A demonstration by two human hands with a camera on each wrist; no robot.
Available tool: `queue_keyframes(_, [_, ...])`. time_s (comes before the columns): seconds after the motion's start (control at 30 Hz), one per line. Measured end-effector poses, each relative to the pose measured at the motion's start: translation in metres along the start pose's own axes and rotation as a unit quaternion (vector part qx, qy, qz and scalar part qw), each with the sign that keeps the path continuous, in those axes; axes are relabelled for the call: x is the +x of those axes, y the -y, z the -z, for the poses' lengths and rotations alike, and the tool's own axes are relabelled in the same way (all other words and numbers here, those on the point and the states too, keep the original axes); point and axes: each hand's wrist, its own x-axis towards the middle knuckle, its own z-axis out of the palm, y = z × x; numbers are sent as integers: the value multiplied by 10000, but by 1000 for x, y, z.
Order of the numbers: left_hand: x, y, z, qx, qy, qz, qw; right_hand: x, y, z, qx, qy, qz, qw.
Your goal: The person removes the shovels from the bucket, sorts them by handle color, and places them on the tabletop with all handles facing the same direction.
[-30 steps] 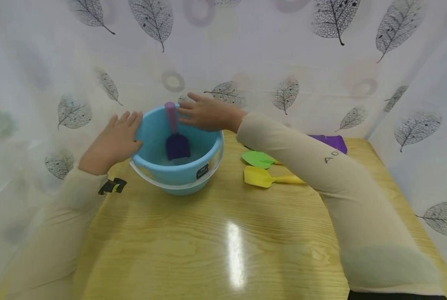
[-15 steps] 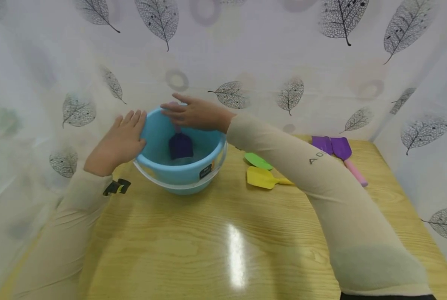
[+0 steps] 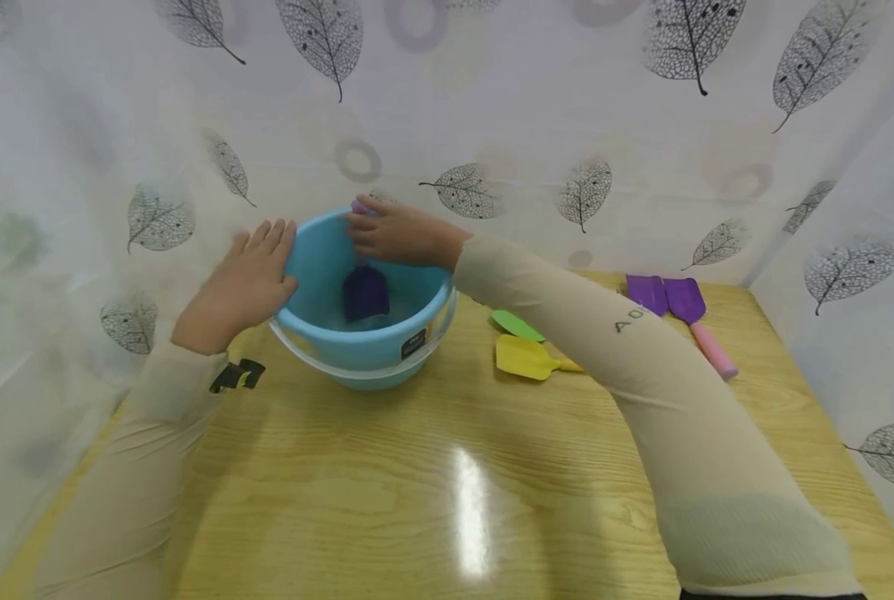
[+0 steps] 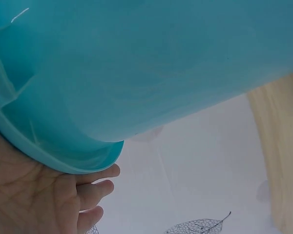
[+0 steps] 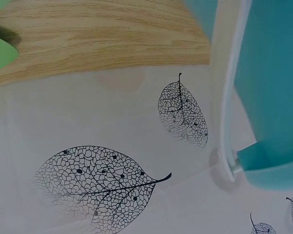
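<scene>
A light blue bucket (image 3: 364,342) with a white handle stands on the wooden table. Inside it leans a toy shovel, its dark purple blade (image 3: 366,293) low in the bucket and its pink-purple grip rising to the far rim. My right hand (image 3: 405,233) reaches over the bucket's right side, and its fingers curl round that grip, hiding most of it. Only the grip's top end shows above the hand. My left hand (image 3: 240,283) rests flat against the bucket's left rim with fingers straight; in the left wrist view, its palm (image 4: 34,200) lies beneath the rim.
Right of the bucket lie a yellow shovel (image 3: 525,357) and a green trowel (image 3: 517,323), partly under my right sleeve. Two purple blades lie farther right, one with a pink handle (image 3: 712,350). A leaf-print curtain (image 3: 521,108) hangs behind the table.
My right hand has moved onto the shovel's grip, and its spread fingers have closed round it. The left hand stays at the rim. The whole view has shifted slightly.
</scene>
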Motion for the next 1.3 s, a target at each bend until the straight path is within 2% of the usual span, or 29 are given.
queue_keyframes(0.17, [0, 0, -1, -69, -9, 23, 10000, -1, 0, -4, 111, -109, -81, 9998])
queue_keyframes(0.47, [0, -1, -1, -119, -55, 19, 9999, 0, 0, -10, 129, 19, -157, 9998])
queue_keyframes(0.57, [0, 0, -1, -149, -33, 8, 9999, 1, 1, -10, 148, -54, -152, 9998])
queue_keyframes(0.73, [-1, -1, -1, -186, 13, 38, 9998, 1, 2, -10, 221, -171, -154, 9995])
queue_keyframes(1.03, [-1, -1, -1, -210, -41, 40, 9998, 1, 2, -7, 248, -41, -120, 9996])
queue_keyframes(1.3, [-2, -1, -1, -246, -57, 42, 9997, -3, 0, -4, 423, -115, -248, 9987])
